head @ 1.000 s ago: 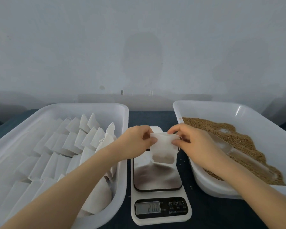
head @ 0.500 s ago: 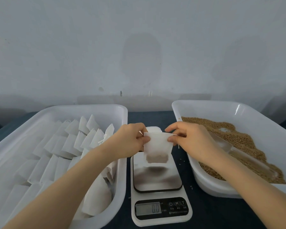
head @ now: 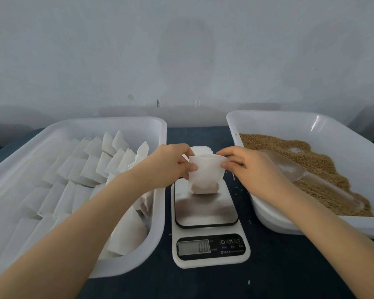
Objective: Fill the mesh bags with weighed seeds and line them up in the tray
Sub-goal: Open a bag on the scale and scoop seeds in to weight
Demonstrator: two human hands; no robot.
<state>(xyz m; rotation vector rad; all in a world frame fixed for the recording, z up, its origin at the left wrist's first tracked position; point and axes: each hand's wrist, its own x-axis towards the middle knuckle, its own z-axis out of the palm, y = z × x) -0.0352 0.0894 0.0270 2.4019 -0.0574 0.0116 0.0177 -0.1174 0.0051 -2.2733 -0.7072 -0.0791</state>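
On the left, the white left tray holds filled bags leaning in overlapping rows that run from its far side towards the near one, with a few looser ones at the near right corner.

The left hand reaches past that tray's right rim and pinches the left edge of the mesh bag's mouth between thumb and fingers. The mesh bag hangs in the middle over the far edge of the scale, its bottom bulging with a small dark load of seed. The display reads 0.0, so the bag seems to be clear of the plate. A small stack of white empty bags shows just behind it.

The right hand pinches the opposite edge of the mouth, fingers curled, and a thin string dangles just below them. Further right, the right tray holds brown seeds with a clear scoop lying in them.

The weighing looks done – this is the closing step. Next the mouth needs drawing shut, probably by the string, while the bag stays upright so nothing spills. Then it goes left to join a row in the tray.
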